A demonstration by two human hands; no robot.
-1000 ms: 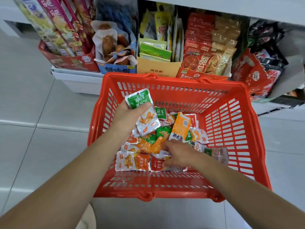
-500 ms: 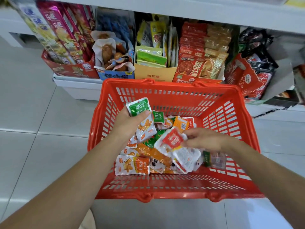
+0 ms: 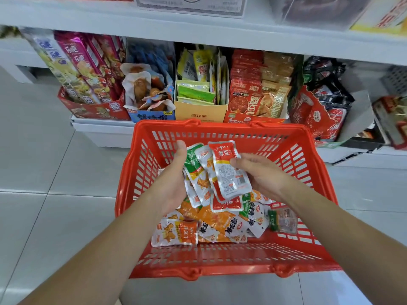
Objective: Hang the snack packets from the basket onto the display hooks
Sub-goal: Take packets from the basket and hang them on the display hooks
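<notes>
Over the basket (image 3: 308, 172), your left hand (image 3: 174, 183) is gripping a fan of packets (image 3: 198, 172), with the thumb lying along its 9 o'clock edge. Your right hand (image 3: 262, 175) is pinching a red packet (image 3: 229, 172) at its 3 o'clock edge, and that packet is overlapping the fan. Loose packets (image 3: 215, 221) are lying on the basket floor, toward 6 o'clock of both hands. Shelf cartons (image 3: 200, 111) are standing at 12 o'clock of the basket.

Glossy red plastic for the basket (image 3: 231, 260), slotted all over. Shiny, crinkled film on the snack packets (image 3: 229, 175). Smooth tile with a soft sheen for the floor (image 3: 44, 161); matt cardboard for the yellow box (image 3: 200, 112).
</notes>
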